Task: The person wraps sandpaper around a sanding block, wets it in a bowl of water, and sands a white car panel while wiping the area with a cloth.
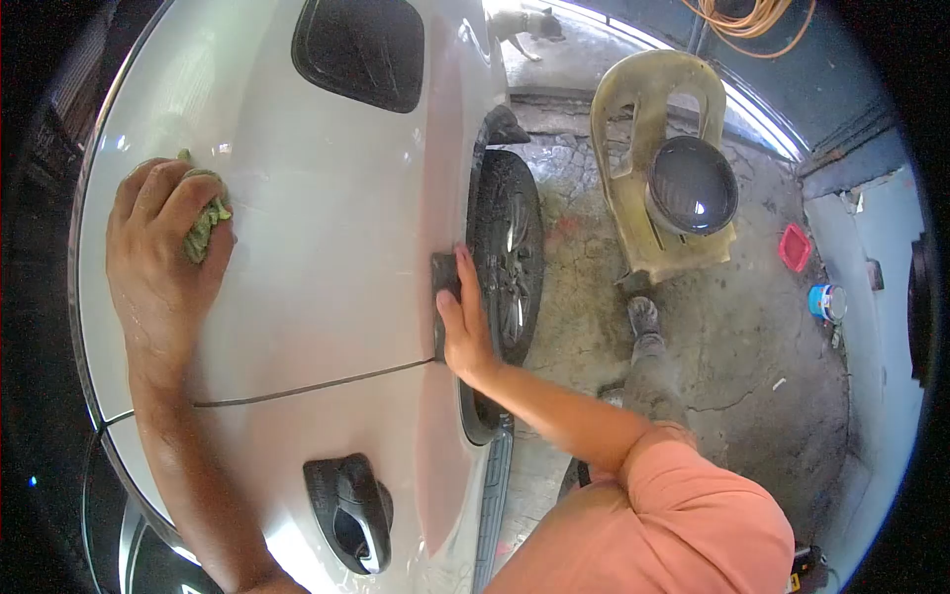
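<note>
My left hand is wrapped around a crumpled, wet-looking green cloth and rests on the upper part of the white car panel. Lower on the same panel, beside the wheel arch, my right hand presses a dark rectangular block to the surface. Its fingers lie along the block, which they partly cover. Dull, pinkish patches show on the panel near the arch. A black door handle sits closer to me, past a panel seam.
A black tyre stands under the arch. Right of it, a yellowish plastic chair holds a bucket of dark liquid. A red tray and a paint can lie near the wall. A dog is at the back.
</note>
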Demonstrator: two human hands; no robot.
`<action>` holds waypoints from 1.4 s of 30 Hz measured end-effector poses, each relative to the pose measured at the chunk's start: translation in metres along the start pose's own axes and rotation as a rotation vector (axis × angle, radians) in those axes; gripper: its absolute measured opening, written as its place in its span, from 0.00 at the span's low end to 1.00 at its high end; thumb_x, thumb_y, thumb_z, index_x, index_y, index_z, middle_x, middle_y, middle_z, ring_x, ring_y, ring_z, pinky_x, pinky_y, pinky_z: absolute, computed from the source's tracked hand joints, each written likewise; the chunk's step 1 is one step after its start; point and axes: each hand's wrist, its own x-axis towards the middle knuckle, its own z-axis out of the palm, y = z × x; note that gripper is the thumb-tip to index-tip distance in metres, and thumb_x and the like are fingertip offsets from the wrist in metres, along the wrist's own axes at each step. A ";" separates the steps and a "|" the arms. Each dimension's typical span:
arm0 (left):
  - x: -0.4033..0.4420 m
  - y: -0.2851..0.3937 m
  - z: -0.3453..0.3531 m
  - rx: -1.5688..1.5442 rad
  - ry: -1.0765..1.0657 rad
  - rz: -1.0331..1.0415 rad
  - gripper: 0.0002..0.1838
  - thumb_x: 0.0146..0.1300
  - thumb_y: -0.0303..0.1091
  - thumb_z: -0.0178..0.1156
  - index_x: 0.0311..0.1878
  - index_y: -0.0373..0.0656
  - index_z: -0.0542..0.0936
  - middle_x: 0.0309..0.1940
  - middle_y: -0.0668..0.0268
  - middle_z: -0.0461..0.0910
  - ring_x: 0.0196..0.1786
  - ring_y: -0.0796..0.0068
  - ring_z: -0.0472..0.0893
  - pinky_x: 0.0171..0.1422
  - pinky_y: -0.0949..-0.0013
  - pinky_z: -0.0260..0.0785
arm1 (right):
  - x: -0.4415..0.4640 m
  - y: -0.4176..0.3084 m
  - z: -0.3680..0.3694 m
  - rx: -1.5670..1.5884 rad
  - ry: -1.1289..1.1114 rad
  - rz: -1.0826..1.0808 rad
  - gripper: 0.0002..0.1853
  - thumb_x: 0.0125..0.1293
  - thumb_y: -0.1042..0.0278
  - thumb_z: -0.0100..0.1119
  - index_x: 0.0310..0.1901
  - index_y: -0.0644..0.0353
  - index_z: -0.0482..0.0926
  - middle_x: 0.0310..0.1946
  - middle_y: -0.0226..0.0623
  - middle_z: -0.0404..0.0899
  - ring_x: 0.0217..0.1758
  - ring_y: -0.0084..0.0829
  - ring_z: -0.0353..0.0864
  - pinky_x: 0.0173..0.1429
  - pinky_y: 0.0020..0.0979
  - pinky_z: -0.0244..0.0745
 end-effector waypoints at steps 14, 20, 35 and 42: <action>-0.001 -0.004 -0.001 -0.061 -0.010 0.022 0.18 0.44 0.23 0.70 0.41 0.46 0.80 0.47 0.65 0.81 0.60 0.57 0.78 0.62 0.55 0.71 | 0.005 -0.022 0.007 -0.041 -0.018 -0.005 0.34 0.78 0.64 0.43 0.78 0.71 0.46 0.82 0.57 0.41 0.86 0.49 0.38 0.86 0.45 0.35; 0.000 0.001 -0.003 -0.056 0.025 0.047 0.19 0.42 0.22 0.71 0.41 0.45 0.81 0.47 0.65 0.82 0.59 0.57 0.78 0.61 0.56 0.72 | 0.183 -0.033 -0.008 -0.035 0.119 -0.036 0.32 0.77 0.60 0.47 0.76 0.68 0.56 0.76 0.58 0.60 0.81 0.49 0.56 0.82 0.41 0.50; 0.000 0.000 0.003 -0.023 -0.006 0.020 0.16 0.45 0.26 0.73 0.37 0.47 0.80 0.45 0.68 0.81 0.58 0.61 0.78 0.59 0.56 0.72 | 0.194 -0.041 -0.009 -0.003 0.082 -0.040 0.32 0.77 0.61 0.49 0.76 0.67 0.56 0.76 0.57 0.60 0.80 0.49 0.58 0.82 0.40 0.51; 0.000 0.000 0.003 0.010 -0.026 0.002 0.17 0.43 0.25 0.74 0.37 0.49 0.80 0.45 0.69 0.81 0.58 0.61 0.78 0.59 0.57 0.72 | 0.010 -0.019 0.004 -0.033 -0.104 -0.116 0.34 0.77 0.66 0.46 0.79 0.65 0.50 0.82 0.54 0.44 0.86 0.46 0.41 0.85 0.43 0.37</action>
